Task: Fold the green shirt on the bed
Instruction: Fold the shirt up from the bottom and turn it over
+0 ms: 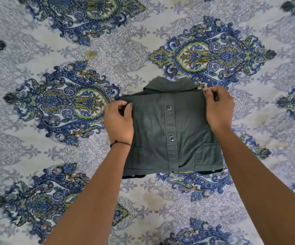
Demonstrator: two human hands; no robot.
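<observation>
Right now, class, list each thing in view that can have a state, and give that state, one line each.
green shirt: folded small, placket facing up.
left hand: pinches the shirt's left edge.
right hand: pinches the shirt's far right corner.
bed: patterned sheet spread flat beneath the shirt.

Flat bed [143,41] gives free room all rnd shirt [171,131].

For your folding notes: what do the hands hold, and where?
The shirt: left hand pinches its far left corner, right hand its far right corner.
</observation>
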